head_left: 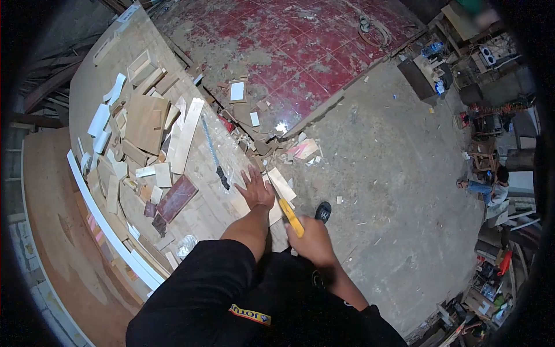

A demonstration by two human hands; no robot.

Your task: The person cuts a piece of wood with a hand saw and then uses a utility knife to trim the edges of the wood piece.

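The left hand (pixel 255 189) is pressing flat, fingers spread, on a wood piece (pixel 281 185) at the table (pixel 87 87) edge. The right hand (pixel 312 239) is gripping a yellow-handled tool (pixel 291 217), fingers clamped around it.

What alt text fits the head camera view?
A person's left hand presses a wood piece flat on a scrap-covered workbench while the right hand holds a yellow-handled tool against it.

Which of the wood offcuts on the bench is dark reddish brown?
The flat rectangular reddish-brown piece lying left of the left hand; the offcuts around it are pale wood or white.
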